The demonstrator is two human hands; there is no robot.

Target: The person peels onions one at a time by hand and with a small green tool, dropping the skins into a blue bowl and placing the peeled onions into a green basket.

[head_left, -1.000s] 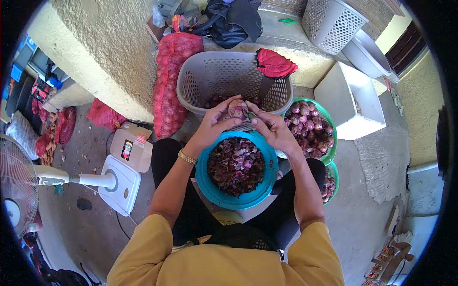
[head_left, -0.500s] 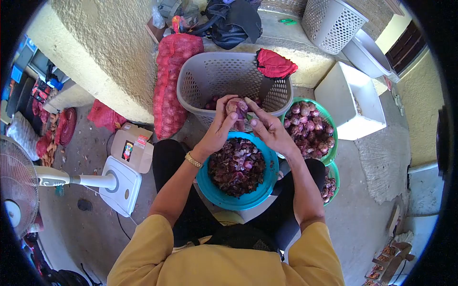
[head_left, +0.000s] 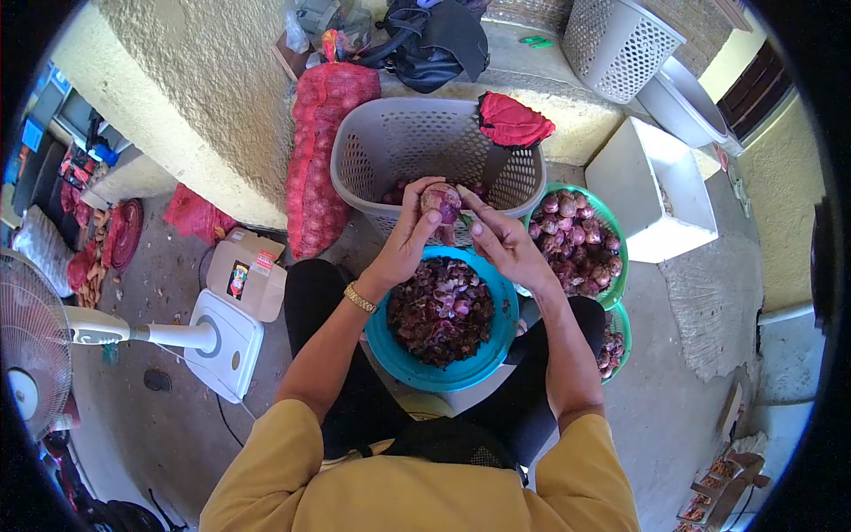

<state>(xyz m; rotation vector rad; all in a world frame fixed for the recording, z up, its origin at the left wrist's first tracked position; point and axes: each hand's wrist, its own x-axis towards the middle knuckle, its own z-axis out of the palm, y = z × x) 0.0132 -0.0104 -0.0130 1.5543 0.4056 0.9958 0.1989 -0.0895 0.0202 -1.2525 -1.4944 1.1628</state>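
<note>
My left hand [head_left: 409, 232] is closed around a red onion [head_left: 440, 197], above the front rim of the grey plastic basket. Part of the onion is peeled to shiny purple by my thumb. My right hand [head_left: 507, 246] meets it from the other side, its fingers closed on what looks like a small knife with a green handle [head_left: 466, 219]; most of it is hidden by the fingers. Below both hands, a blue basin [head_left: 381, 341] between my legs holds a heap of dark onion skins [head_left: 434, 324]. More onions lie in the grey basket [head_left: 381, 133], partly covered by my hands.
Green baskets of red onions [head_left: 576, 239] stand at my right. A full red mesh sack [head_left: 321, 160] leans left of the grey basket, and a red cloth [head_left: 514, 121] hangs on its rim. A white box [head_left: 643, 191] sits at right, a fan [head_left: 97, 328] at left.
The onion has turned slightly in my left hand, and more shiny purple shows by my thumb. My right hand has shifted a little at the onion's side.
</note>
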